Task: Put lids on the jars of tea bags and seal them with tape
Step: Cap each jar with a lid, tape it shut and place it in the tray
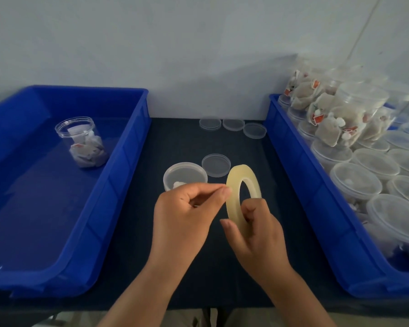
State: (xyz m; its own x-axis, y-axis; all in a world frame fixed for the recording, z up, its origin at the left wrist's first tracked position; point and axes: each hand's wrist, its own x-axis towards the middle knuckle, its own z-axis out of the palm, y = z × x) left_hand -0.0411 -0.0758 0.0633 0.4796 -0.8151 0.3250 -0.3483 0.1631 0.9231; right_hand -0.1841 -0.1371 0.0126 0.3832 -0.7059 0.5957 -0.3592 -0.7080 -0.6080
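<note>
My right hand (255, 234) holds a roll of clear yellowish tape (236, 197) upright over the dark table, thumb on the outer face and a finger through the core. My left hand (187, 215) pinches at the roll's edge with thumb and forefinger. Just behind my left hand stands a clear jar (185, 175) with a lid on it and something white inside. A loose clear lid (216, 165) lies right of that jar. Three more lids (233, 125) lie at the back of the table.
A blue bin (118, 175) on the left holds one clear jar of tea bags (85, 142). A blue bin (302, 185) on the right is packed with several jars of tea bags (354, 182), some stacked on their sides. A pale wall stands behind.
</note>
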